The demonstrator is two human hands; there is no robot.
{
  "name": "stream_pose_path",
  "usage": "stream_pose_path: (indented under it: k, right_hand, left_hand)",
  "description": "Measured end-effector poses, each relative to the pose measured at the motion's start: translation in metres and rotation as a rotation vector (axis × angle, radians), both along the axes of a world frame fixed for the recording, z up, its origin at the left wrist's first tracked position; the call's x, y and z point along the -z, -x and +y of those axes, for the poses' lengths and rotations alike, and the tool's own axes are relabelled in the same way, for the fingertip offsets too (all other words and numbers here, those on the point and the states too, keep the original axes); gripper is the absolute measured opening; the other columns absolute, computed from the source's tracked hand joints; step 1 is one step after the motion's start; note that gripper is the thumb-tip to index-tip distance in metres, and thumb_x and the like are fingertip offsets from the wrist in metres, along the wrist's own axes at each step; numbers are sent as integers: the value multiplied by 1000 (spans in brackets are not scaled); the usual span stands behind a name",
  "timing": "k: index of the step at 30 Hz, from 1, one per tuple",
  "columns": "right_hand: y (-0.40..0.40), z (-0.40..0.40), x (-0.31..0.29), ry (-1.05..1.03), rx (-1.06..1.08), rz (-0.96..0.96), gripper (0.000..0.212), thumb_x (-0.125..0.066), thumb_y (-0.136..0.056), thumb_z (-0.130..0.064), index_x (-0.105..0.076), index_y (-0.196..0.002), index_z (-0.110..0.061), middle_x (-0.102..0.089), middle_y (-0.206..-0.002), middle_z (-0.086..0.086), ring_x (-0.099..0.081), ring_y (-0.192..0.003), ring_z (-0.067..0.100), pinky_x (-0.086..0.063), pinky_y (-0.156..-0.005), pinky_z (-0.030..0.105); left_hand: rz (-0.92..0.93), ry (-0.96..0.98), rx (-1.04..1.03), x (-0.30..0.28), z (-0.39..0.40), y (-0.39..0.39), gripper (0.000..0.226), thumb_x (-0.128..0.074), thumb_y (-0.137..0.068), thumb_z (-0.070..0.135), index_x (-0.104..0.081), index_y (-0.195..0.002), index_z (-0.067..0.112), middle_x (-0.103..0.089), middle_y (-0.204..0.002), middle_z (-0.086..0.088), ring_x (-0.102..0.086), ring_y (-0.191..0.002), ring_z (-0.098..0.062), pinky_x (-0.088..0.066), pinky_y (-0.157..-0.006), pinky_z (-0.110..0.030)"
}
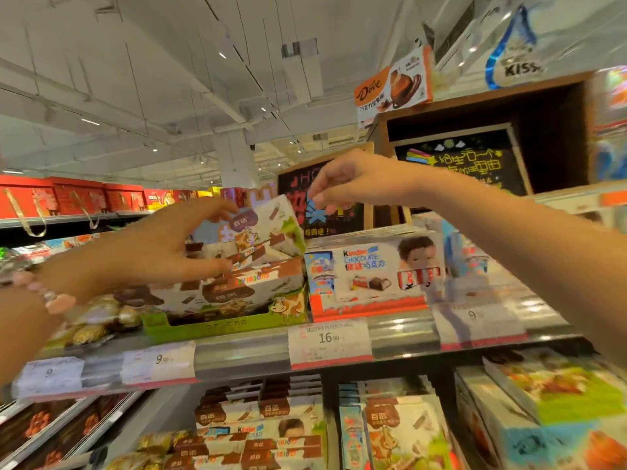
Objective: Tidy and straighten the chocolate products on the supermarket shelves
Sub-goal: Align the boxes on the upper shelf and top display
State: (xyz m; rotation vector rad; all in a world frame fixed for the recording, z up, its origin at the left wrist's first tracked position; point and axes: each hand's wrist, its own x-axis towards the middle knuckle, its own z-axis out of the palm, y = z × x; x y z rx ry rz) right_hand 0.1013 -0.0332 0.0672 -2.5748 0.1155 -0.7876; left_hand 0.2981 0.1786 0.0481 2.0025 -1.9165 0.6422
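On the upper shelf stands a green display tray [224, 329] of white-and-brown chocolate boxes. One chocolate box [274, 228] is tilted up above the others in the tray. My left hand [159, 247] holds this box from the left, index finger on its upper edge and thumb near its lower corner. My right hand [356, 179] hovers at the box's top right corner with fingers hanging loosely curled, gripping nothing. To the right of the tray a Kinder chocolate box [369, 271] stands upright facing forward.
Gold-wrapped chocolates [98, 317] lie left of the tray. Price tags [329, 340] line the shelf edge. The lower shelf [264, 432] holds more chocolate boxes. Black chalkboard signs [464, 164] stand behind the goods, a Dove box [390, 86] on top. Red gift boxes [78, 196] fill a far shelf.
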Motion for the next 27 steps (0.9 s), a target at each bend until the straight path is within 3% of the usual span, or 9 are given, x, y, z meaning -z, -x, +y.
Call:
stream_pose_path:
  k: [2, 5, 8, 14, 17, 20, 22, 24, 27]
  right_hand:
    - [29, -15, -3, -34, 31, 21, 17, -62, -89, -20, -66, -104, -12, -70, -92, 1, -66, -83, 8, -52, -81, 24]
    - [79, -36, -5, -65, 77, 31, 17, -62, -88, -16, -66, -103, -9, -70, -89, 2, -66, -82, 10, -53, -81, 26]
    - [134, -58, -6, -33, 155, 48, 17, -65, -86, -16, -67, -102, -9, -71, -91, 3, -66, -83, 12, -53, -82, 28]
    - [235, -99, -2, 57, 305, 129, 10, -70, -79, -8, -70, -88, -14, -69, -102, 12, -63, -100, 26, -46, -95, 40]
    - [270, -117, 4, 127, 353, 222, 4, -73, -78, -19, -71, -81, -22, -66, -109, 3, -61, -102, 14, -46, -95, 33]
    - [295, -133, 9, 220, 429, 317, 8, -73, -78, -26, -71, -78, -33, -57, -117, -11, -52, -104, -3, -37, -96, 28]
    - [305, -144, 14, 295, 498, 342, 10, -75, -75, -29, -69, -79, -36, -54, -118, -12, -50, -107, 5, -36, -97, 30]
    - [311, -152, 21, 366, 548, 350, 15, -78, -71, -34, -70, -84, -31, -55, -118, -10, -50, -107, 9, -40, -95, 31]
    - [316, -158, 30, 429, 531, 352, 21, -78, -71, -35, -69, -87, -25, -56, -119, -6, -52, -107, 11, -43, -91, 29]
  left_hand:
    - [1, 36, 51, -1, -24, 25, 58, -60, -66, 63, -46, -117, 39, -54, -118, 13, -51, -103, -5, -36, -82, -9]
    - [137, 49, 138, -1, -67, 64, 52, -62, -69, 67, -57, -108, 33, -56, -108, 20, -50, -101, 5, -41, -90, -23]
    - [222, 48, 220, -1, -108, 106, 50, -55, -58, 66, -60, -99, 36, -57, -105, 21, -50, -100, 9, -39, -91, -25]
    - [248, 57, 405, 0, -171, 183, 39, -62, -56, 65, -65, -85, 38, -61, -106, 18, -50, -104, 11, -36, -83, -4]
    - [212, 16, 458, 2, -194, 215, 39, -65, -56, 63, -69, -81, 34, -58, -110, 18, -50, -104, 14, -33, -87, -3]
    - [135, -76, 363, 5, -210, 237, 42, -69, -51, 64, -69, -81, 34, -50, -113, 24, -40, -99, 25, -28, -81, 1]
    - [54, -100, 275, 9, -219, 245, 41, -74, -52, 61, -67, -81, 33, -49, -117, 16, -39, -97, 16, -28, -79, -3]
    - [-6, -75, 199, 13, -224, 251, 33, -80, -56, 54, -62, -76, 35, -49, -123, 10, -40, -107, 1, -31, -85, -16]
    - [-19, -46, 132, 16, -225, 259, 30, -82, -59, 46, -56, -68, 33, -53, -122, 6, -46, -111, -9, -37, -92, -28]
